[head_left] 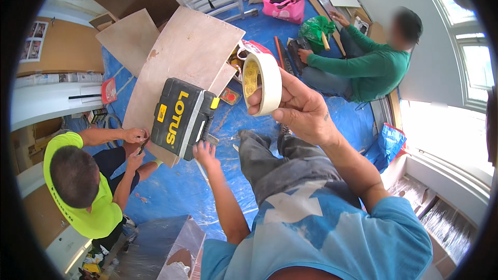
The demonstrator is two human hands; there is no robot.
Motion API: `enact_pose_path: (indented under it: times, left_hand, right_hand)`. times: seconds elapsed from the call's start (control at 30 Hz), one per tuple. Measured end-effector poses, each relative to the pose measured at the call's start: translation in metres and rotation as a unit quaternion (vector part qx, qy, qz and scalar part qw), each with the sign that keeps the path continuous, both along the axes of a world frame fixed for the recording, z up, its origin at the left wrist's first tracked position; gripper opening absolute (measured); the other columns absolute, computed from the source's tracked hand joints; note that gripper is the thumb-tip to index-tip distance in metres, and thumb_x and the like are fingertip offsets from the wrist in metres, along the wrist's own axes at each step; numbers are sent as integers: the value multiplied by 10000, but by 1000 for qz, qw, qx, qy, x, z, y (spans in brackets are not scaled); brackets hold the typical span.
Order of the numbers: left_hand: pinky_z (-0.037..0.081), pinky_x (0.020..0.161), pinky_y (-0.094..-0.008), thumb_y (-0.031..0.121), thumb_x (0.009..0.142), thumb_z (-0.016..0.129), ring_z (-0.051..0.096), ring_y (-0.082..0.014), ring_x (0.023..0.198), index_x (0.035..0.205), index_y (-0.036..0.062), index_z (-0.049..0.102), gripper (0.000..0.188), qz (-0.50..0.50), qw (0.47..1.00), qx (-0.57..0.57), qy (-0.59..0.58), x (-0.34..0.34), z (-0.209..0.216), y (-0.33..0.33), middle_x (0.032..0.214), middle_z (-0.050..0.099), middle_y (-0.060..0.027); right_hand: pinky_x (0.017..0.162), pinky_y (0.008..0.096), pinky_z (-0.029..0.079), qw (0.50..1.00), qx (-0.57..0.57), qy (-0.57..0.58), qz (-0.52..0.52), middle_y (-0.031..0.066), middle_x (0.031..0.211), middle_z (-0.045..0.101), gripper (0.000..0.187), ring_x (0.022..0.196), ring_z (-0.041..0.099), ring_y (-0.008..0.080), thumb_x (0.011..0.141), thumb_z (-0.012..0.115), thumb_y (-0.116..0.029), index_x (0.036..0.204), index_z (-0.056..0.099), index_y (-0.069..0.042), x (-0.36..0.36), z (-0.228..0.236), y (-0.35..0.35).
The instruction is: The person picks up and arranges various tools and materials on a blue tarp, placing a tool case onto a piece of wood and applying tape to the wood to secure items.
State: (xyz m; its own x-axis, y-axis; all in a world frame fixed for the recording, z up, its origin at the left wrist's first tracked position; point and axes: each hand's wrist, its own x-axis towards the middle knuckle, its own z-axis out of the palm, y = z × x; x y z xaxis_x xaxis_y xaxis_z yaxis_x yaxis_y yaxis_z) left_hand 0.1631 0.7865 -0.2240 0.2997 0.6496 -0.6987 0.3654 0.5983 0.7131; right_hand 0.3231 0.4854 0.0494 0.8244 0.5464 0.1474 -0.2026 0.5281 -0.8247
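Beside your left hand (206,155), fingers spread, lies a black toolbox (179,119) on a pale board (192,41) — contact unclear through blur. Your right hand (306,110) grips a cream tape roll (271,84) — ring-shaped, its printed yellow core showing.

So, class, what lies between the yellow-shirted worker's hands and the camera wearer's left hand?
The black toolbox lies between them, on the wooden board, as the head view shows.
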Motion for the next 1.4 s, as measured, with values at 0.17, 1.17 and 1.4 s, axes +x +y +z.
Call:
enact_pose_path:
  times: [0.17,1.17,1.4]
  left_hand:
    - [526,966,-414,108,992,605,546,-284,1264,1518,13,341,597,-239,878,150,-387,99,241,-143,1528,413,-217]
    - [566,792,-374,-40,890,605,714,-301,951,1209,-17,668,325,-550,507,526,-403,79,366,-221,1082,721,-181]
    - [565,767,-419,-29,826,682,723,-390,867,1229,-20,665,404,-616,440,541,-366,53,357,-238,1004,723,-205]
  right_hand:
    - [1074,395,456,1000,8,-13,16,207,1356,595,669,1243,606,279,973,558,34,1556,233,73,-30,61,-43]
    - [832,419,492,927,-174,-281,-178,179,1029,623,601,959,603,344,930,708,-232,1428,478,13,-100,89,-132]
    - [668,408,492,925,-287,-214,-127,168,800,635,334,741,635,333,973,666,-303,1061,557,1,-119,90,-152]
